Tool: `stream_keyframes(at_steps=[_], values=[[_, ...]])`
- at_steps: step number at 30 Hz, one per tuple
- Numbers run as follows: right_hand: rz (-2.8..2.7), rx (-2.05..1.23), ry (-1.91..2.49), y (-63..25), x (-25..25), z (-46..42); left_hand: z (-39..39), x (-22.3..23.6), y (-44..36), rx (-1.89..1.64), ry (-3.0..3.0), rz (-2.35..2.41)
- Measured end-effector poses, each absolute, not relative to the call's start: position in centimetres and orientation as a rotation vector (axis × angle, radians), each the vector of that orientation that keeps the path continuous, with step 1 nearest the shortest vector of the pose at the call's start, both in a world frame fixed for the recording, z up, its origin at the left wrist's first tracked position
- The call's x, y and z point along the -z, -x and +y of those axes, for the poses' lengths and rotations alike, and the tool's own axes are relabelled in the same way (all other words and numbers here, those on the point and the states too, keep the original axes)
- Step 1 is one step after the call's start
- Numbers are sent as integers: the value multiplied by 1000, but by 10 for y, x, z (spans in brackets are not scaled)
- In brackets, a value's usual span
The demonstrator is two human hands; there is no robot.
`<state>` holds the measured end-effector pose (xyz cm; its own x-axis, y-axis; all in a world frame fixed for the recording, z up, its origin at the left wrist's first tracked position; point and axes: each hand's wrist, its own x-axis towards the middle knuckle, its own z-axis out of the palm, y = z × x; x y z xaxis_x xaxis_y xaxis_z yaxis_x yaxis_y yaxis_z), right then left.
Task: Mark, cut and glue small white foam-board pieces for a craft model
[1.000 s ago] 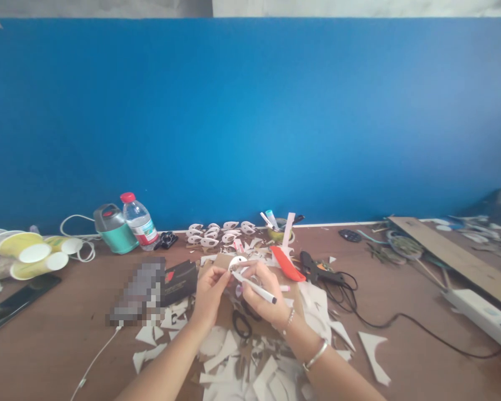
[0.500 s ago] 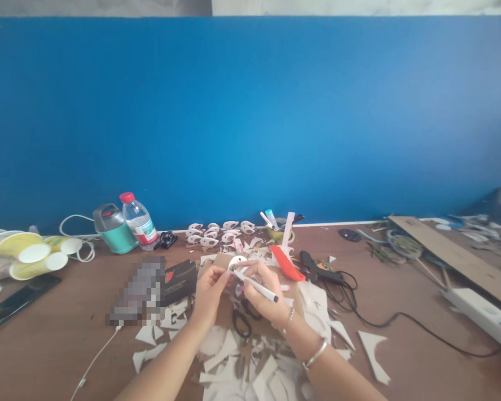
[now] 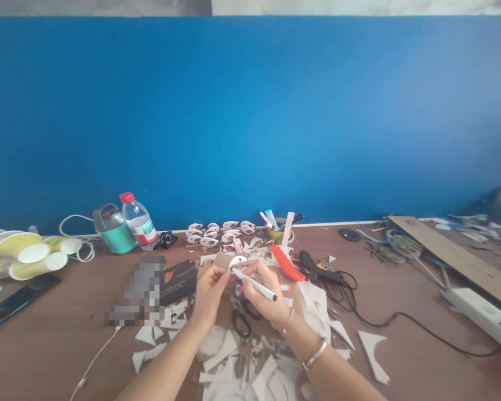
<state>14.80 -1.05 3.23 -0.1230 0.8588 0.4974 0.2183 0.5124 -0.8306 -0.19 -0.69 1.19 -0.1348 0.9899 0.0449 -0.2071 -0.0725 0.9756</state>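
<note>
My left hand (image 3: 211,287) pinches the edge of a small white paper cutout (image 3: 236,260) that bears a dark dot. In my right hand (image 3: 265,289) is a white marker pen (image 3: 256,285) with a black end, its tip meeting the lower part of the cutout. My fingers cover some of the cutout. Scissors with dark handles (image 3: 242,324) lie below, between my wrists, among white paper scraps (image 3: 223,351). Beyond my hands, several similar white cutouts with dots (image 3: 209,241) sit in a group near the wall.
A black glue gun (image 3: 317,268) with its cord lies right of an orange-red strip (image 3: 287,263). A pen holder (image 3: 278,231) stands at the back. Leftward are a water bottle (image 3: 140,223), a teal container (image 3: 117,234), stacked paper cups (image 3: 29,250) and a black box (image 3: 178,282).
Both hands stay in nearly the same place. The marker's back end has shifted very slightly left.
</note>
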Motion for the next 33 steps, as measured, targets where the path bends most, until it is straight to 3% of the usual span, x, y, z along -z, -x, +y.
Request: stream_keyframes(at_steps=[24,33], values=[[-1551,-806,922,-148,-34,-12,-7,-10,3,-1460,-1032,1120],[-1700,-696,915,-152,-35,-12,-5,-8,4,-1457,-1005,1129]])
